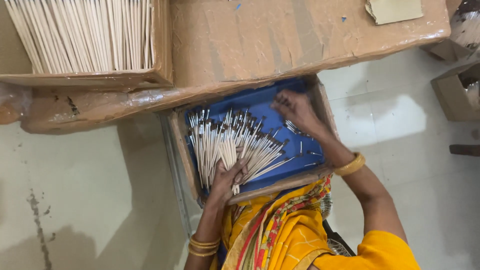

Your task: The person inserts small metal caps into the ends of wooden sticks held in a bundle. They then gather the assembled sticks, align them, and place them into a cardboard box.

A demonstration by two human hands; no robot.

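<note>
A fanned bundle of thin white sticks with dark tips [235,145] lies in a blue-lined cardboard tray [260,105] on my lap. My left hand [227,180] grips the near end of this bundle, fingers curled around it. My right hand [295,111] reaches to the tray's far right side, its fingers down on a few loose sticks [292,127] there. Whether it holds any I cannot tell. Gold bangles ring both wrists.
A tape-wrapped cardboard table [280,40] stands just beyond the tray. On its left sits an open box [100,77] of plain white sticks [85,32]. More cardboard boxes [457,92] stand on the pale tiled floor at right.
</note>
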